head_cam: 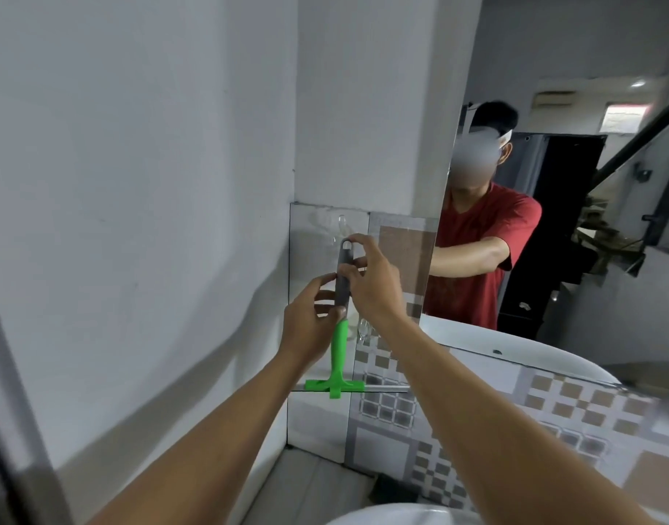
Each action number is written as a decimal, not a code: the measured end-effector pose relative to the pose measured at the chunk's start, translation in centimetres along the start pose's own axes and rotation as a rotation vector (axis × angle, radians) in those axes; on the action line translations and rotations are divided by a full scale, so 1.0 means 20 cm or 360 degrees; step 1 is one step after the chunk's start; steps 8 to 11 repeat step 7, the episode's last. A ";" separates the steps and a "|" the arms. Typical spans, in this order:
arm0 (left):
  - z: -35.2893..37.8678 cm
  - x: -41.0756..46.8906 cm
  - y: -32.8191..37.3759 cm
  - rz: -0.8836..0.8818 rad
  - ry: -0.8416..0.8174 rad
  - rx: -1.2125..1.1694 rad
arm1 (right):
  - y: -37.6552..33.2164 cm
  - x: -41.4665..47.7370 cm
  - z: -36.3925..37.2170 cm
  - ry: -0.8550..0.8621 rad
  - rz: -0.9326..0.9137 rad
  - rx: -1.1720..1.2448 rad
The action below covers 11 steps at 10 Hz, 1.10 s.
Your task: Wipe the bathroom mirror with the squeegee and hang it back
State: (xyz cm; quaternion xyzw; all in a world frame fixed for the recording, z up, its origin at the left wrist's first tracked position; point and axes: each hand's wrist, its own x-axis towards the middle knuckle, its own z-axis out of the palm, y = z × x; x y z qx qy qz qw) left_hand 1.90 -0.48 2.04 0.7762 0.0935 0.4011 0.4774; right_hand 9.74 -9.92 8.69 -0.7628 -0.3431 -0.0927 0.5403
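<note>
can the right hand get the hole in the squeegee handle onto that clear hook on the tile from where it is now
Probably yes. The right hand grips the squeegee near its grey top, with the hanging hole just below the clear hook. Nothing sits between them; the left hand holds lower and leaves the way free.

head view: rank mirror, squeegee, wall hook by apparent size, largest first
1. mirror, by far the largest.
2. squeegee, held upright by left hand and right hand.
3. wall hook, smallest, clear and hard to see.
</note>
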 end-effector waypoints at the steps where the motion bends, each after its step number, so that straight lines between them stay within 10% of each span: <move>1: 0.02 0.02 -0.02 0.0008 0.0015 -0.0021 | 0.01 0.02 0.02 -0.0001 -0.0008 -0.0020; 11: 0.05 0.04 -0.06 -0.0108 0.0043 -0.0070 | 0.01 -0.02 -0.04 -0.0213 0.0032 -0.0231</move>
